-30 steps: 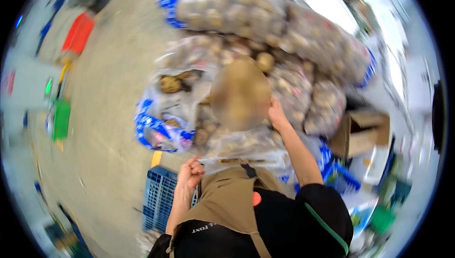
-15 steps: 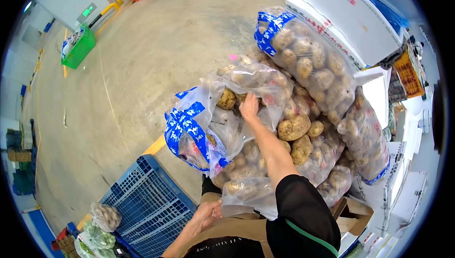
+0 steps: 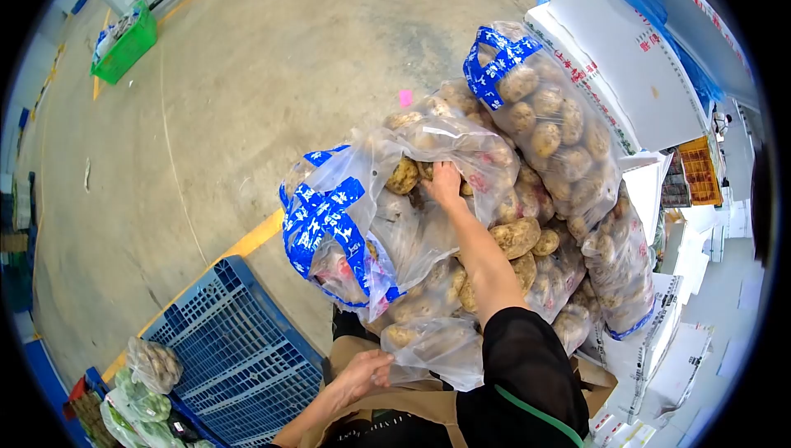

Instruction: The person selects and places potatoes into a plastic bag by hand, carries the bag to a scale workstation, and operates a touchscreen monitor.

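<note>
My right hand (image 3: 445,184) reaches into the torn mouth of a large clear sack (image 3: 428,230) of potatoes, its fingers curled round a potato (image 3: 426,170) that is partly hidden. Another brown potato (image 3: 403,176) lies just left of it inside the opening. Down by my apron, my left hand (image 3: 368,371) pinches the edge of a smaller clear plastic bag (image 3: 437,352). A potato shows through that bag's upper left side. Loose potatoes (image 3: 516,237) rest on the sacks right of my forearm. Blue printed tape (image 3: 329,217) crosses the sack's left end.
More filled potato sacks (image 3: 568,131) are stacked to the right, against white foam boxes (image 3: 614,44). A blue plastic pallet (image 3: 235,349) lies at lower left, with bagged vegetables (image 3: 140,399) beside it. A green crate (image 3: 125,44) stands farther off on the concrete floor (image 3: 247,94).
The view has shifted slightly. My right hand stays in the sack's opening, its fingers a little deeper around the potato. My left hand still holds the small bag's edge.
</note>
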Action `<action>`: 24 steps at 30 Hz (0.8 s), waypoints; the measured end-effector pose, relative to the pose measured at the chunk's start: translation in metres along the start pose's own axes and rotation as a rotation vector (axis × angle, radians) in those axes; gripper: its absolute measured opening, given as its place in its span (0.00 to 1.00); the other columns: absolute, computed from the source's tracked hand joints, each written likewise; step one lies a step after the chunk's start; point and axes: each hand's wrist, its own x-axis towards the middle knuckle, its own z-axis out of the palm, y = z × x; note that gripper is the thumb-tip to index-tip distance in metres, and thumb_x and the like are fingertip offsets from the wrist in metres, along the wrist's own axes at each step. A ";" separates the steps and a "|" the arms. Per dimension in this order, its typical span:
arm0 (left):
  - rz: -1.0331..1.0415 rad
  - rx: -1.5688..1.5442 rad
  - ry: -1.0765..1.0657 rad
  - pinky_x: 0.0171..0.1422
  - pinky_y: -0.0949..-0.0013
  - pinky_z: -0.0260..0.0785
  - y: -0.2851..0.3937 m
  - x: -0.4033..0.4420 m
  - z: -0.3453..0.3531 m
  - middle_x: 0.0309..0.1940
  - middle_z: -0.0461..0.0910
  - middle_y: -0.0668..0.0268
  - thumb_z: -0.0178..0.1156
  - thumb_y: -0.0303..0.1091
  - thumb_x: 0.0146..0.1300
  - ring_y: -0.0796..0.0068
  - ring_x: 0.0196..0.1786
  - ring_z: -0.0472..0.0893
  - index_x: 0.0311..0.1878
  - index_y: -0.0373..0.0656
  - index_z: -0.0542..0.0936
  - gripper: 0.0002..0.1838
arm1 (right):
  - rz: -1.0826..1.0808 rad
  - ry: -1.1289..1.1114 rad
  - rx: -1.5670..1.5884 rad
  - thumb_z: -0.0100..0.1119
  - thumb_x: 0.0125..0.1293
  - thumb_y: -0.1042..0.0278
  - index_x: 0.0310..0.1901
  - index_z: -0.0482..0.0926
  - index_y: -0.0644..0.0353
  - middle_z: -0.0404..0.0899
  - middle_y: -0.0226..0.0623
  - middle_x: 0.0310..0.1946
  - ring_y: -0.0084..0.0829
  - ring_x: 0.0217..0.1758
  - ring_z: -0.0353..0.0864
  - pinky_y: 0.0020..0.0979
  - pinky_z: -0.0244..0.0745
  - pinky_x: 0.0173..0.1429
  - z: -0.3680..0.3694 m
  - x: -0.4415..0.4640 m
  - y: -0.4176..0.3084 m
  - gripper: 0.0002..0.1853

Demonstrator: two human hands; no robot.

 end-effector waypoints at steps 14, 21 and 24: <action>0.038 0.235 -0.031 0.31 0.67 0.72 -0.003 -0.004 -0.002 0.16 0.68 0.70 0.61 0.34 0.62 0.77 0.17 0.69 0.42 0.30 0.74 0.14 | 0.206 -0.294 0.241 0.76 0.31 0.58 0.65 0.60 0.58 0.70 0.51 0.55 0.50 0.58 0.68 0.44 0.63 0.63 0.006 -0.058 0.017 0.54; 0.056 0.184 -0.010 0.30 0.68 0.72 -0.012 0.000 0.000 0.16 0.68 0.70 0.60 0.33 0.62 0.78 0.16 0.69 0.43 0.32 0.73 0.13 | 0.084 0.031 0.603 0.75 0.28 0.61 0.61 0.67 0.58 0.73 0.49 0.52 0.48 0.56 0.70 0.41 0.63 0.63 -0.005 -0.075 0.023 0.49; 0.068 0.161 -0.007 0.29 0.70 0.72 -0.011 0.003 0.002 0.15 0.66 0.71 0.60 0.33 0.63 0.78 0.15 0.68 0.42 0.34 0.73 0.12 | 0.156 -0.046 1.179 0.77 0.34 0.67 0.62 0.63 0.64 0.72 0.44 0.54 0.36 0.58 0.71 0.34 0.66 0.63 -0.046 -0.094 0.009 0.49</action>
